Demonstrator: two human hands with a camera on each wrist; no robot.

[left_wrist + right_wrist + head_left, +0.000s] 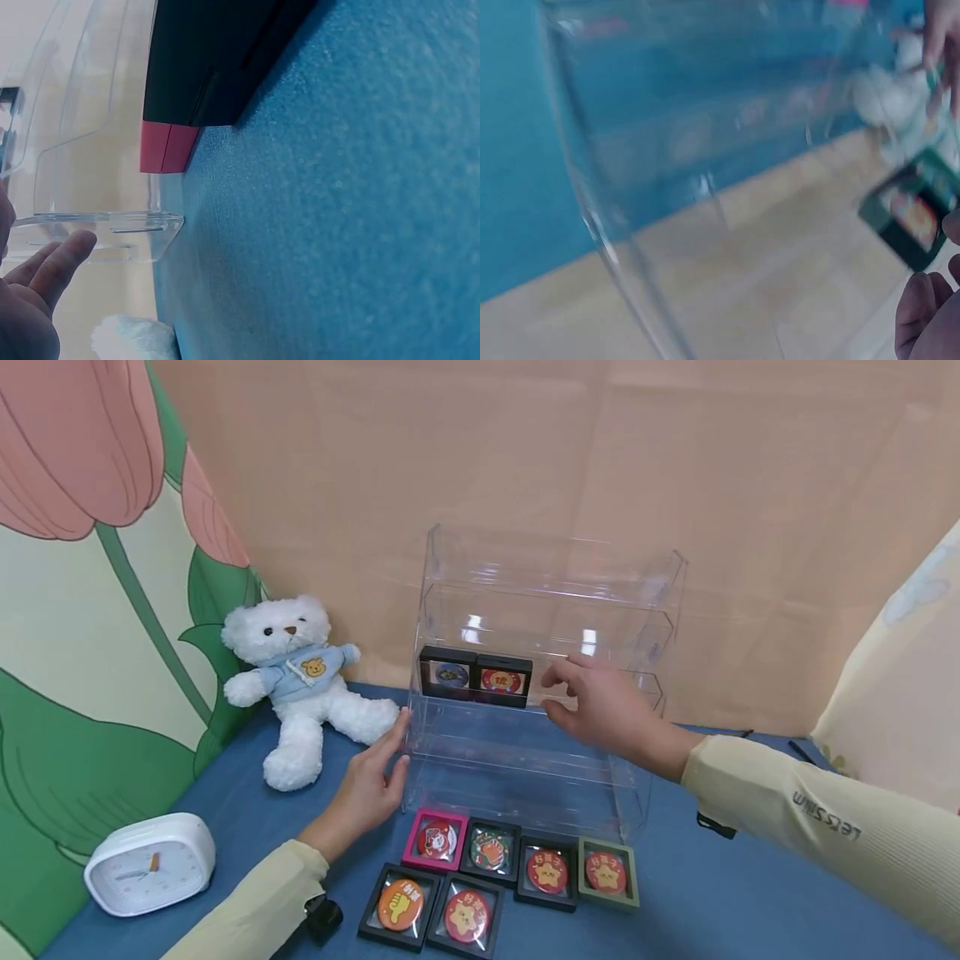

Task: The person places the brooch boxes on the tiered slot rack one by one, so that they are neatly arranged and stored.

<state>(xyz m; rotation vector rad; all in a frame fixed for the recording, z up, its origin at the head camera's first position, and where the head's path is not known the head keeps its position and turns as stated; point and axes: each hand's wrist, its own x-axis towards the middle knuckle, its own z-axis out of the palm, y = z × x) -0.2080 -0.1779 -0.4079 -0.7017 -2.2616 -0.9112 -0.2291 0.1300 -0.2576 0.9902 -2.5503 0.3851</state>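
Note:
A clear acrylic tiered display rack (517, 764) stands on the blue table. On one of its middle tiers, two small black-framed boxes sit side by side: one with a blue round badge (452, 675), the other with a red round badge (502, 681). My right hand (603, 706) hovers just right of the red-badge box, fingers loosely bent with nothing between them. In the right wrist view that box (911, 214) shows close to the fingertips. My left hand (363, 797) has its fingers extended, fingertips at the rack's left side; the left wrist view shows its fingers (64, 266) against the clear panel.
Several framed badges lie in front of the rack, including a pink-framed one (436, 840), a green-framed one (608, 874) and a black-framed orange one (400, 906). A white teddy bear (300, 685) sits left of the rack, and a white clock (150, 864) stands at the front left.

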